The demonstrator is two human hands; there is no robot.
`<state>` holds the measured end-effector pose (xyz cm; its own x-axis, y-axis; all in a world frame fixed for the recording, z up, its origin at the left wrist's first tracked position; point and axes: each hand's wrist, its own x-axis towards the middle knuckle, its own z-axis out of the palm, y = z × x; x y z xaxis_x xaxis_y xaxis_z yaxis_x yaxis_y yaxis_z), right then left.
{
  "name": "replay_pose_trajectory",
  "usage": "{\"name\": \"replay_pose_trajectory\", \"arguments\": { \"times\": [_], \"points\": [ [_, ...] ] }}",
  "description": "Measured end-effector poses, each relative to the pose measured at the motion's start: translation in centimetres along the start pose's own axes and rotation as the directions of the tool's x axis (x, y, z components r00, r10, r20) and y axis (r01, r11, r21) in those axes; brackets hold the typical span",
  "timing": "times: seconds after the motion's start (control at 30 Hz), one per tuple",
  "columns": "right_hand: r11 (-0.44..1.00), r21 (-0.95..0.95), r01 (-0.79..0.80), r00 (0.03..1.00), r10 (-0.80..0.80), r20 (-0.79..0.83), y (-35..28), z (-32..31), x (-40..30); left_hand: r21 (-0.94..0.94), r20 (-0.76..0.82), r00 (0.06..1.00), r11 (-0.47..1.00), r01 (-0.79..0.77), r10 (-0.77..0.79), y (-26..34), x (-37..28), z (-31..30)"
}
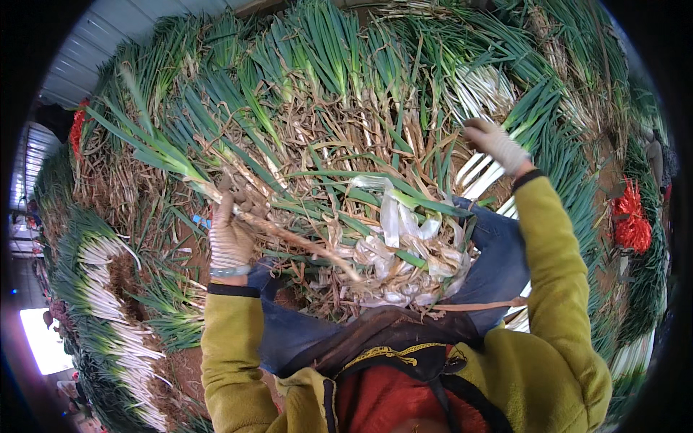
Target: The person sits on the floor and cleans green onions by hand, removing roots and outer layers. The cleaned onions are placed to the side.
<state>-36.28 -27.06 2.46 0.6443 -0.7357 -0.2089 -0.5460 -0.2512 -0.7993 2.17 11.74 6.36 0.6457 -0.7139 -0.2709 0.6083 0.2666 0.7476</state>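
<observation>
My left hand (231, 230), in a striped, soil-stained glove, grips an unpeeled green onion (295, 241). Its green leaves point up to the left, and its brown stem slants down over my lap to the root end. My right hand (498, 146), also gloved, is at the upper right above peeled white onion stalks (479, 176); its fingers are blurred, so I cannot tell whether they hold anything. Between my knees lies a heap of stripped skins (400, 270) and torn green leaves.
Unpeeled green onions (357, 119) lie in a wide bank ahead. Peeled onions (124, 346) with roots line the floor at left. Bundles of red plastic twine (631, 219) are at far right and upper left. A corrugated metal wall (97, 48) rises behind at upper left.
</observation>
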Motion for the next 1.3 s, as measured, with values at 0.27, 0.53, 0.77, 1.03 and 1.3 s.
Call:
{"name": "replay_pose_trajectory", "arguments": {
  "times": [0.27, 0.53, 0.77, 1.03, 1.3],
  "points": [
    [0.967, -0.253, 0.025, 0.982, 0.023, 0.188, 3.9, 22.0, 15.7, -0.049, -0.206, 0.924, 0.946, 0.32, -0.323, -1.3, 2.7, -1.4],
    [0.987, -0.158, 0.037, 0.965, -0.076, -0.251, 3.7, 32.2, 24.8, -0.145, -0.226, 0.941, 0.964, 0.221, -0.25, 0.9, 2.2, -1.4],
    [0.954, -0.129, -0.272, 0.937, 0.232, -0.262, 0.7, 34.5, 27.2, -0.174, -0.298, 0.926, 0.967, 0.184, -0.23, 0.3, 2.0, -0.5],
    [0.969, -0.089, -0.229, 0.947, 0.2, -0.25, -1.5, 29.3, 28.3, -0.232, -0.231, 0.931, 0.945, 0.229, -0.283, 0.3, 2.2, -0.6],
    [0.895, 0.428, 0.128, 0.909, 0.066, -0.411, 2.4, 21.3, 30.1, -0.198, -0.191, 0.952, 0.959, 0.202, -0.24, 0.3, 1.4, -1.1]
  ]
}}
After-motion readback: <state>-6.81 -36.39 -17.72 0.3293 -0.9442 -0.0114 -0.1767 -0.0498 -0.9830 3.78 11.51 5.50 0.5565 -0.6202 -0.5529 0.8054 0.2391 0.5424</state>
